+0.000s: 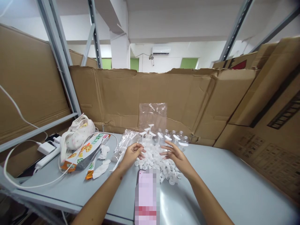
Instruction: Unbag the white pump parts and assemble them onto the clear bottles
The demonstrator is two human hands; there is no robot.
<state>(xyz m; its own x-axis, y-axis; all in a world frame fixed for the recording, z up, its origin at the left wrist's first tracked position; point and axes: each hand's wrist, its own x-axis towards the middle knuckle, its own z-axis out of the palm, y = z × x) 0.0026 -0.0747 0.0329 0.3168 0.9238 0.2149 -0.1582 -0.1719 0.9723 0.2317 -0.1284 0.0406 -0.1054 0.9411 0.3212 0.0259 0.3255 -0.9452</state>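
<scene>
A pile of small white plastic pieces [152,153] lies on the grey table between my two hands. My left hand [133,153] hovers at the pile's left side, fingers loosely bent and apart, with nothing visible in them. At the right side, my right hand [175,156] is open, its fingers spread toward the pile; I see nothing in it either. Behind the pile stand several clear bottles [185,139] and several white T-shaped plastic parts [160,135]. Whether each T-shaped part sits on a bottle is hard to tell.
A phone [147,193] lies in front of the pile. To the left are a crinkled clear bag [126,140], a printed food package [86,151], crumpled tissue [101,168], a white cloth bag [78,132] and a power strip [48,157] with cables. Cardboard [150,90] walls the back.
</scene>
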